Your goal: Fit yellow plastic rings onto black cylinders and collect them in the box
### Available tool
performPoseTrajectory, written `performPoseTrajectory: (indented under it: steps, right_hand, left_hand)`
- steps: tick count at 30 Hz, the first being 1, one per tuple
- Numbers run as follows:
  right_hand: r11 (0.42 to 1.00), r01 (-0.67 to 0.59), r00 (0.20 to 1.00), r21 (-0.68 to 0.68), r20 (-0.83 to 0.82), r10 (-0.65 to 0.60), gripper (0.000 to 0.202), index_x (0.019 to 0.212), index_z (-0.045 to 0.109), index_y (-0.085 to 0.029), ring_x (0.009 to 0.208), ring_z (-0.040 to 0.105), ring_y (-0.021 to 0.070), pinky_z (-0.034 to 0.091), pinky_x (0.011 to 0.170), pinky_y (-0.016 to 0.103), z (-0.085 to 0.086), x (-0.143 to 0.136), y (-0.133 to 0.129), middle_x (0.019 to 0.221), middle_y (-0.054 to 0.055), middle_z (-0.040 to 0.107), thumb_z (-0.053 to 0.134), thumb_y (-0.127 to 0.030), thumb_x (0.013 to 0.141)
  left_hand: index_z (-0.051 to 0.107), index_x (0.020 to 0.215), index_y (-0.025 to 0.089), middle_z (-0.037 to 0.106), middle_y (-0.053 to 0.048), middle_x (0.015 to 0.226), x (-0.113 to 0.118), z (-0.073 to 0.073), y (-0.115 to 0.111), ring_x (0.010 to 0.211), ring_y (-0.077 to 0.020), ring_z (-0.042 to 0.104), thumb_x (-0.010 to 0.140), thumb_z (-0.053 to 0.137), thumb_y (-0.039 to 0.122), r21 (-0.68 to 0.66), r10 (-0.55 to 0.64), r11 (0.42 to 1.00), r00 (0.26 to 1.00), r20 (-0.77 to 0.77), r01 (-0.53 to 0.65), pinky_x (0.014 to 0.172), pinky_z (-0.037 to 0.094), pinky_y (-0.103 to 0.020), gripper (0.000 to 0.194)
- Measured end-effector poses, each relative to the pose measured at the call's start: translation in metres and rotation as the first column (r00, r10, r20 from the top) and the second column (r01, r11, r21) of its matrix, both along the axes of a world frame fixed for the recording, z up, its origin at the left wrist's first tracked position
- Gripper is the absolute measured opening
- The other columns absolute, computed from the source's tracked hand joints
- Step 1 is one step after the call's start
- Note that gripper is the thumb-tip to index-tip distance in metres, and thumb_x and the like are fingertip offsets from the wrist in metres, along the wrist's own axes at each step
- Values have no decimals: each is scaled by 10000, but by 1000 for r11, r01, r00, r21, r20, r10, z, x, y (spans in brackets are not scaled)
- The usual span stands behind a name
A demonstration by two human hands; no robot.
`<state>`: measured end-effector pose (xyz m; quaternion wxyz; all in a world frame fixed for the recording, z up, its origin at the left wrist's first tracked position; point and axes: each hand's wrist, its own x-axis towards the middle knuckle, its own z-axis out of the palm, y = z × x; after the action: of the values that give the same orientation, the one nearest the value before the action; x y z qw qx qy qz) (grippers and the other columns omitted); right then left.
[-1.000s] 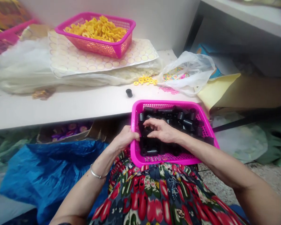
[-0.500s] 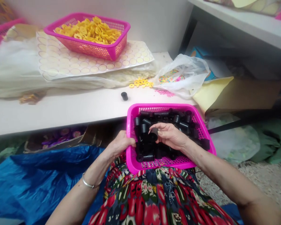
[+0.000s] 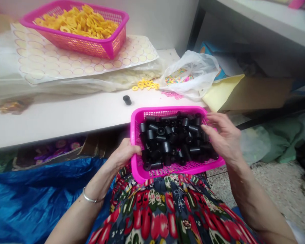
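Note:
A pink plastic basket (image 3: 177, 109) holds many black cylindrical plastic pieces (image 3: 166, 147), some showing a round hollow end. It rests against my lap at the table's front edge. My left hand (image 3: 127, 151) grips its left rim, thumb over the inside and fingers beneath or outside, partly hidden. At the right rim is my right hand (image 3: 224, 135), thumb and fingers apart, with no piece visible in it. Its fingertips lie over the rim near the far right corner; whether they press on it I cannot tell. One black piece (image 3: 127, 100) stands alone on the white table (image 3: 91, 115).
A second pink basket (image 3: 111, 51) of yellow ring-shaped pieces (image 3: 78, 22) sits on a sheet of printed ovals (image 3: 139, 54). Loose yellow pieces (image 3: 145, 84) lie beside a plastic bag (image 3: 193, 67) of coloured beads. Below the table are a blue sheet (image 3: 40, 200) and a box (image 3: 53, 149).
My right hand has let go of a black piece among the others and moved right to the basket's rim. My left hand keeps its hold. The view has shifted slightly.

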<state>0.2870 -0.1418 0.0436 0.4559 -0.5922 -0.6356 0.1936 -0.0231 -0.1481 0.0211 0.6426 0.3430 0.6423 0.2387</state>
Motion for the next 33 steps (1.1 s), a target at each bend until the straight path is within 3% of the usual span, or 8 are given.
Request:
performPoseTrajectory:
  steps: [3,5,9,15,21,24,29,33]
  right_hand:
    - [950,313,927,-24,226,-300,310,905,620,-183,949,536,247,446,822,448,-27,40,-13,1015,93,589,615,-428,716]
    - [882,409,904,-234,238,-356,422,924,614,-150,917,553,274,446,804,465,-41,56,-24,963,117,604,630,-488,671]
    - [751,85,930,-655,-219,-296,446,1014,571,-143,765,607,232,495,719,387,-43,62,-43,896,115,650,628,-444,690]
    - [859,-49,860,-510,-459,-224,492,1093,560,-171,928,601,218,479,856,367,-17,71,-49,1023,71,655,672,-218,616]
    - [879,-152,856,-451,-506,-112,630,1193,529,-163,1036,570,221,443,936,385,-6,85,-49,1143,68,621,653,-165,576]
    - [888,-48,907,-457,-392,-153,584,1159,544,-157,924,606,223,484,837,389,-7,79,-49,1065,76,643,633,-186,583]
    - [872,339,940,-353,154,-303,563,1094,577,-195,765,590,244,480,723,416,-12,62,-47,875,61,640,721,-381,583]
    - [872,339,920,-354,320,-228,687,1096,564,-215,688,563,258,456,629,390,-11,59,-44,813,85,628,777,-500,508]
  left_hand:
    - [514,499,128,518,35,430,0,-1,-1,387,-118,466,448,528,68,5,5,1000,1000,2,-5,372,356,-219,80]
    - [519,501,127,525,34,429,0,-1,-1,387,-125,474,443,523,63,11,17,1000,1000,6,-17,374,365,-222,86]
    - [556,526,122,564,23,439,0,0,1,409,-148,510,434,532,57,-18,45,999,999,-10,-45,403,410,-242,115]
    - [629,576,135,646,17,520,-2,-2,1,483,-172,576,443,578,55,-61,71,996,997,29,-69,499,487,-281,163]
    - [646,594,131,654,22,529,3,-5,-4,491,-164,584,414,585,30,-42,145,989,988,50,-143,512,497,-273,216]
    - [653,636,106,657,-1,558,4,-5,-7,505,-168,584,398,577,24,14,171,985,981,89,-172,500,495,-272,262]
    - [645,647,85,645,-15,585,1,-10,-11,514,-155,574,405,545,15,77,138,986,979,149,-151,479,476,-249,271]
    - [637,644,86,633,-7,570,0,-14,-12,520,-159,574,412,536,12,69,157,983,976,148,-168,490,485,-262,263]
